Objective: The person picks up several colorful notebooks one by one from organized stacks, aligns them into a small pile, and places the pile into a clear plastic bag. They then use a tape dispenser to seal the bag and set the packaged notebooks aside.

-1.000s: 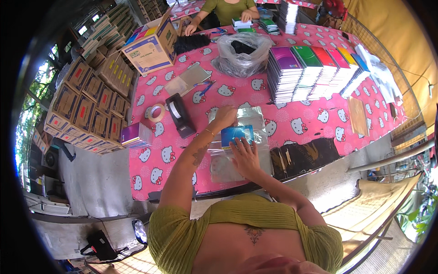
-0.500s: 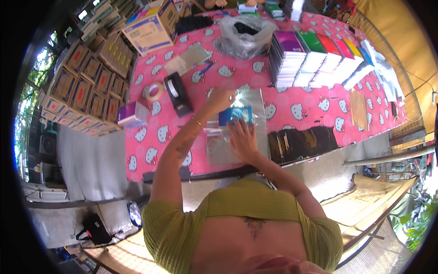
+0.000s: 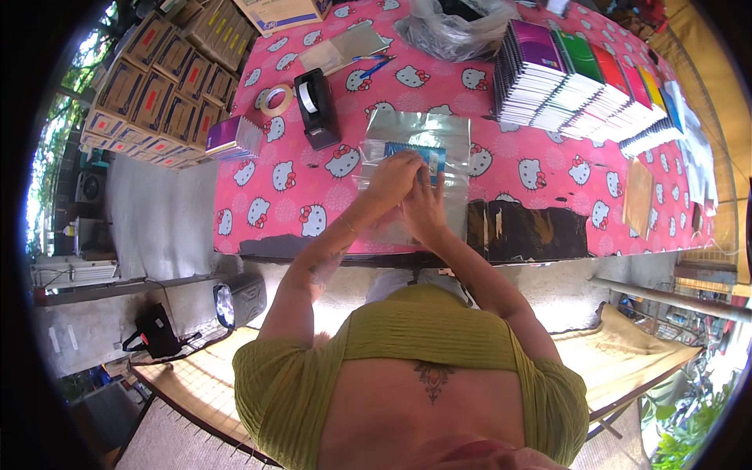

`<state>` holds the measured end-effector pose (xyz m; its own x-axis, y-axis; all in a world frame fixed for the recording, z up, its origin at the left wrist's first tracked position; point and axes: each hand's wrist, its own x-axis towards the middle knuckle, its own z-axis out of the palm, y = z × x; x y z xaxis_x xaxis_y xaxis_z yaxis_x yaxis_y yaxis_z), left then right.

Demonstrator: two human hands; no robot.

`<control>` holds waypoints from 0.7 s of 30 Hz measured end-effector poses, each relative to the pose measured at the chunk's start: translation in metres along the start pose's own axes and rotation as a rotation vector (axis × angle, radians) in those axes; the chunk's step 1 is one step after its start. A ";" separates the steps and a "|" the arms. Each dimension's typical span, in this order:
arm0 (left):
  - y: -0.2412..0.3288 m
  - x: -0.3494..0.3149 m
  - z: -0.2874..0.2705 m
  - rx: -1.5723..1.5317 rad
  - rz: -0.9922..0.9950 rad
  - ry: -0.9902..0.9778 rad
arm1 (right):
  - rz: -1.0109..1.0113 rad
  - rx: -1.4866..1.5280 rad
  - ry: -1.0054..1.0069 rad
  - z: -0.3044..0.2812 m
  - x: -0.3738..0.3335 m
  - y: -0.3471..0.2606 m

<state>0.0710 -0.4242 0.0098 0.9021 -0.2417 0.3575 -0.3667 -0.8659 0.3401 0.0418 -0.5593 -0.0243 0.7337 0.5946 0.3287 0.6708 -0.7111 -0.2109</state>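
Note:
A small blue spiral notebook [image 3: 435, 157] lies on clear plastic sheets [image 3: 450, 129] near the table's front edge, its spiral on the far side. My left hand [image 3: 394, 182] is curled over the notebook's near left part; its fingertips are hidden, and so is whatever they pinch. Close beside it, my right hand [image 3: 425, 210] lies with fingers stretched flat on the notebook and plastic. The two hands touch or nearly touch. Both hide much of the cover.
Left of the plastic stand a black tape dispenser [image 3: 316, 110], a tape roll [image 3: 276, 100] and a purple notebook stack [image 3: 233, 139]. Blue pens [image 3: 374, 66] lie beyond. Tall stacks of coloured notebooks [image 3: 576, 78] and a plastic bag [image 3: 454, 33] stand farther back. Cartons [image 3: 157, 78] are piled left.
My left hand has come down from the plastic's far part to the notebook, beside my right hand. The right hand stays on the notebook. The view has shifted.

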 end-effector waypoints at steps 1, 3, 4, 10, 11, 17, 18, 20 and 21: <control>0.001 -0.002 0.002 0.012 0.013 0.014 | -0.002 0.011 -0.008 0.002 0.000 0.001; 0.004 -0.002 -0.001 -0.034 -0.056 -0.032 | -0.016 0.029 -0.026 0.002 0.002 0.005; 0.004 -0.002 -0.003 -0.094 -0.134 -0.096 | -0.016 0.080 -0.041 0.001 0.002 0.008; 0.009 -0.002 -0.015 -0.171 -0.214 -0.131 | 0.104 0.602 0.113 -0.009 0.007 0.031; 0.004 -0.007 -0.002 -0.085 -0.083 -0.045 | 0.110 0.610 0.135 -0.013 0.007 0.036; 0.017 -0.013 0.000 0.009 -0.029 0.032 | -0.174 -0.091 0.075 -0.047 0.016 0.049; 0.018 -0.016 -0.001 0.035 -0.033 0.053 | -0.203 -0.106 0.030 -0.043 0.017 0.055; 0.020 -0.030 -0.003 0.090 -0.045 0.091 | -0.227 -0.125 0.004 -0.041 0.016 0.060; 0.015 -0.039 -0.005 0.203 -0.129 0.120 | -0.233 -0.134 -0.008 -0.041 0.016 0.061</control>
<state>0.0288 -0.4257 0.0057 0.9004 -0.0802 0.4275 -0.1862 -0.9594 0.2121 0.0905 -0.6088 0.0061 0.5626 0.7504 0.3469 0.8016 -0.5978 -0.0067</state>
